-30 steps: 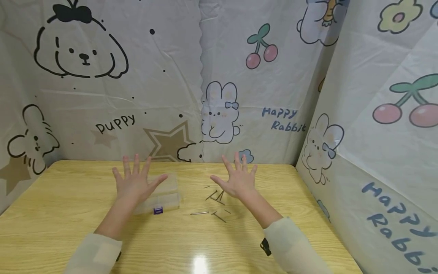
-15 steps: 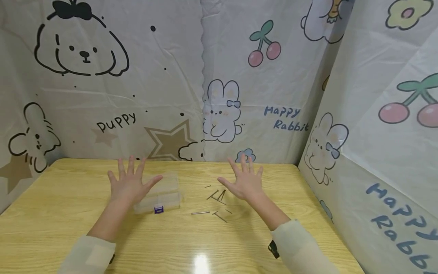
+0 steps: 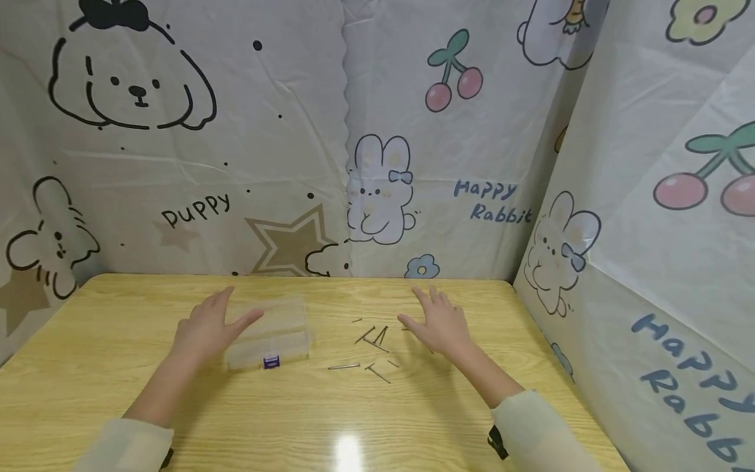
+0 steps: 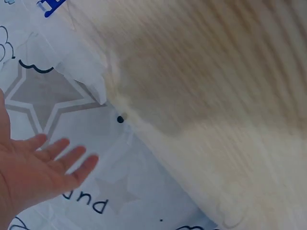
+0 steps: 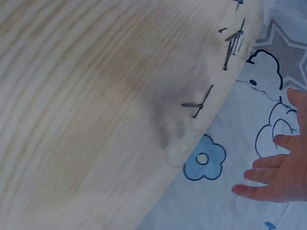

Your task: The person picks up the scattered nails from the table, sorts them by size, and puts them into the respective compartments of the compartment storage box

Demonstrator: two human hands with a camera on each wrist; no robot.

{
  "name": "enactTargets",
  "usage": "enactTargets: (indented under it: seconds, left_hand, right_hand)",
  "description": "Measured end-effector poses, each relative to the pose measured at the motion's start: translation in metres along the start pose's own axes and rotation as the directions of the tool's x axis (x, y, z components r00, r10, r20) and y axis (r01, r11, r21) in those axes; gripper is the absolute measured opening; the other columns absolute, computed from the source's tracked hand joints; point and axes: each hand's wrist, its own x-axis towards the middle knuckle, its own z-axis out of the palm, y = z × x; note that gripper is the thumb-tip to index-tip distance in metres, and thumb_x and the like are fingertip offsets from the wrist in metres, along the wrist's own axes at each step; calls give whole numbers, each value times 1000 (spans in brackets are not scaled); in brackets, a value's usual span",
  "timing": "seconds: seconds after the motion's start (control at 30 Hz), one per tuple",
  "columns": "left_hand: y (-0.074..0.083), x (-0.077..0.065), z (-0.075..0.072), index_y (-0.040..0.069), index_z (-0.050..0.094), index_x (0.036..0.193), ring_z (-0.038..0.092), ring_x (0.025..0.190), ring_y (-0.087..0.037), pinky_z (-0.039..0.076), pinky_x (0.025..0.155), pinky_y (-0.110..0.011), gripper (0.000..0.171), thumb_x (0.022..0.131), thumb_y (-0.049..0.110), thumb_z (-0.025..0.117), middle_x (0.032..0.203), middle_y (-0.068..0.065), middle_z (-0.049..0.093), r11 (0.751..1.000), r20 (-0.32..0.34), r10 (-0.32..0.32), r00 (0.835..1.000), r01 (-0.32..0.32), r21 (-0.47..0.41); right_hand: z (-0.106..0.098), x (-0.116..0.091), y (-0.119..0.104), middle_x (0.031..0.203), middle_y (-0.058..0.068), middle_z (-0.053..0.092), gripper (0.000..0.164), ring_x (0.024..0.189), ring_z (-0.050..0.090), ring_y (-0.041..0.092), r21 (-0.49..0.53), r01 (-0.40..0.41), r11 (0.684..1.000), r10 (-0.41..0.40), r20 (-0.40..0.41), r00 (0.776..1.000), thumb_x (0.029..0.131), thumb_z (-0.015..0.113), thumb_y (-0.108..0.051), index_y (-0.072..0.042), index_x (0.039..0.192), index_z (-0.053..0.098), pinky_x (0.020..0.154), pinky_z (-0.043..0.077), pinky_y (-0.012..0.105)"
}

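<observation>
My left hand (image 3: pixel 203 328) hovers over the left side of a clear plastic box (image 3: pixel 286 344), fingers extended and thumb out, holding nothing. A blue latch (image 3: pixel 271 362) marks the front of the box; it also shows at the top of the left wrist view. Several nails (image 3: pixel 344 367) of different lengths lie loose on the table, right of the box. My right hand (image 3: pixel 439 324) is above the table just right of them, its fingers loosely spread and nothing in its grasp. Some nails lie partly behind it in the head view; the right wrist view shows crossed nails (image 5: pixel 199 105).
The wood-grain table (image 3: pixel 283 419) reaches back to a printed cloth (image 3: pixel 283 151) that hangs behind it. More of this cloth walls off the right side (image 3: pixel 637 275). Bare wood lies in front of the box and nails.
Both hands have drawn apart and lowered slightly, the left going left and the right going right. Their widely spread fingers have relaxed. Box and nails stay where they were.
</observation>
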Motion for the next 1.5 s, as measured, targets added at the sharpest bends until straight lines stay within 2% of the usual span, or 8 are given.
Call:
enactTargets:
  seconds: [0.17, 0.3, 0.4, 0.57, 0.73, 0.97, 1.27, 1.5]
  left_hand:
    - [-15, -4, 0, -8, 24, 143, 33, 125, -55, 31, 93, -68, 95, 88, 66, 43, 142, -36, 30, 991, 74, 22, 997, -12, -130]
    - [-26, -6, 1, -10, 25, 142, 36, 123, -54, 38, 92, -62, 91, 89, 61, 48, 139, -38, 32, 973, 144, 36, 989, -2, -233]
    - [-33, -6, 0, -10, 27, 141, 38, 122, -53, 40, 92, -59, 89, 89, 58, 50, 137, -38, 35, 965, 199, 38, 979, 15, -261]
    - [-46, -7, 2, -8, 30, 140, 40, 122, -51, 42, 91, -56, 84, 88, 53, 56, 135, -36, 40, 956, 272, 70, 960, 13, -292]
    - [-54, -8, 8, -7, 31, 140, 42, 122, -49, 43, 91, -55, 83, 86, 48, 63, 134, -35, 42, 943, 322, 106, 941, 8, -334]
    - [-56, -8, 13, -8, 35, 138, 47, 118, -45, 46, 90, -51, 82, 83, 44, 67, 130, -32, 47, 941, 312, 141, 940, -29, -338]
    - [-56, -8, 18, -9, 31, 139, 46, 118, -49, 46, 90, -51, 87, 81, 42, 71, 129, -32, 46, 929, 311, 149, 939, -25, -368]
    - [-54, -8, 21, -9, 28, 140, 48, 114, -48, 43, 92, -54, 93, 77, 40, 75, 125, -29, 49, 921, 263, 163, 951, -51, -386]
  right_hand:
    - [6, -4, 14, 134, 18, 53, 59, 120, 51, 38, 69, 10, 998, -9, -15, 1000, 90, 56, -46, -8, 135, 48, 93, 43, 54]
    - [12, -7, 24, 124, 15, 60, 49, 111, 58, 34, 152, -30, 988, 27, 17, 999, 90, 60, -39, -6, 127, 56, 88, 47, 49]
    - [18, -9, 32, 114, 15, 65, 43, 100, 62, 30, 207, -57, 977, 49, 44, 998, 89, 62, -35, -6, 121, 60, 81, 49, 46]
    - [29, -11, 43, 92, 9, 66, 33, 80, 60, 20, 265, -96, 959, 75, 88, 993, 88, 64, -29, -4, 109, 66, 68, 48, 36]
    - [41, -12, 51, 83, 3, 64, 22, 72, 54, 13, 276, -120, 954, 95, 102, 990, 86, 66, -26, -6, 96, 69, 64, 44, 30]
    - [49, -11, 52, 72, -1, 61, 13, 64, 51, 12, 263, -129, 956, 104, 105, 989, 83, 69, -22, -9, 85, 68, 58, 40, 27]
    - [51, -11, 49, 74, 0, 63, 8, 65, 53, 12, 234, -132, 963, 113, 93, 989, 84, 65, -14, -8, 80, 68, 59, 43, 28]
    - [47, -11, 43, 75, 1, 63, 8, 67, 53, 12, 271, -88, 958, 70, 75, 995, 85, 64, -13, -7, 81, 67, 63, 45, 29]
